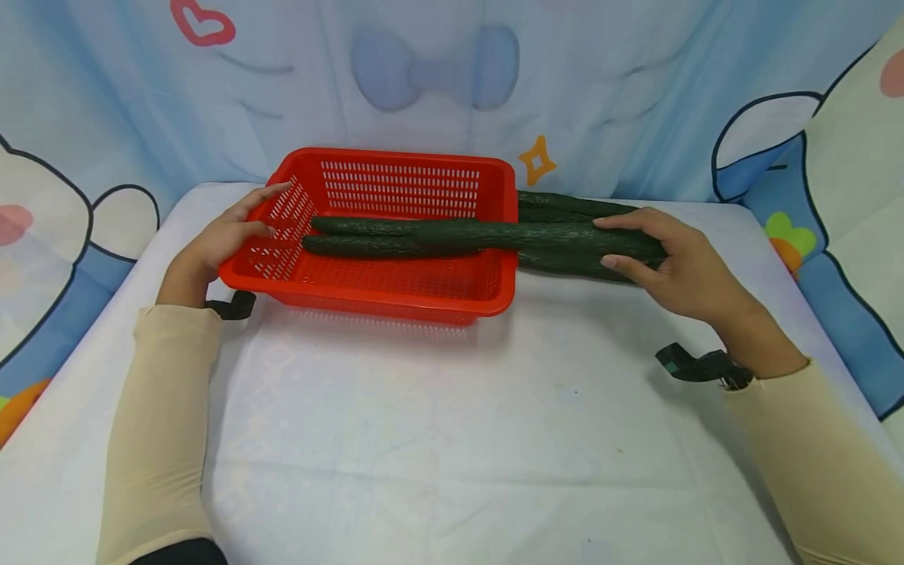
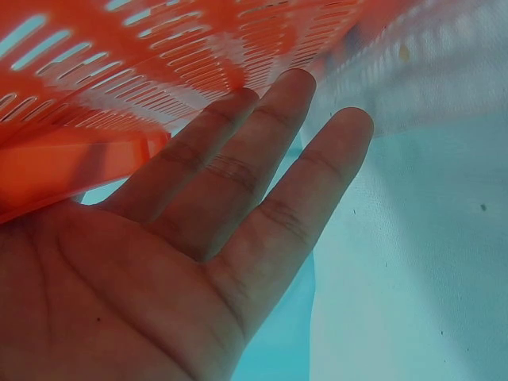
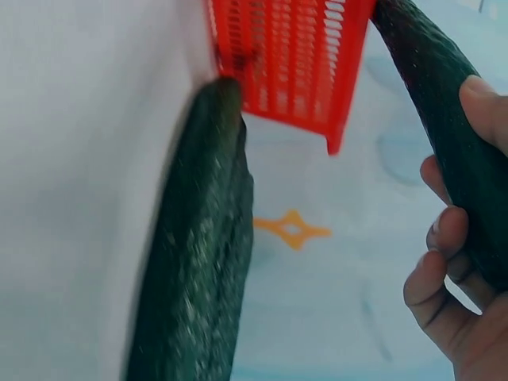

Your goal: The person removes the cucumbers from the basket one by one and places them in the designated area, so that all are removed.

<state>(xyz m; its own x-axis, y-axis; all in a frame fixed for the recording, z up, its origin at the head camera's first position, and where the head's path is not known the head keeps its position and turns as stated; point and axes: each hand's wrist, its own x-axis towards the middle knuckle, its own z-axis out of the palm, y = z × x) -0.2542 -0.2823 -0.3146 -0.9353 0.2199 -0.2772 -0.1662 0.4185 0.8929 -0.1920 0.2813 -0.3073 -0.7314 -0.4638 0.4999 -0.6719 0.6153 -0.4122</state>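
Observation:
A red slotted plastic basket (image 1: 367, 296) stands toward the back of the table. At its left end my left hand (image 1: 219, 242) holds the rim, thumb and index finger over the edge. The other fingers (image 2: 278, 214) extend along the outer slotted wall in the left wrist view. My right hand (image 1: 681, 267) grips a long dark green cucumber (image 1: 551, 235) by its right end, thumb on the near side. This cucumber reaches across the basket's right rim, its far end over the inside. Two cucumbers show in the basket, the nearer one (image 1: 374, 247) partly covered by the held one.
Right of the basket, more cucumbers (image 1: 565, 263) lie on the white table cover (image 1: 438, 439), partly under the held one. In the right wrist view, two lying cucumbers (image 3: 190, 238) point at the basket's slotted end. A blue patterned curtain (image 1: 438, 71) hangs close behind.

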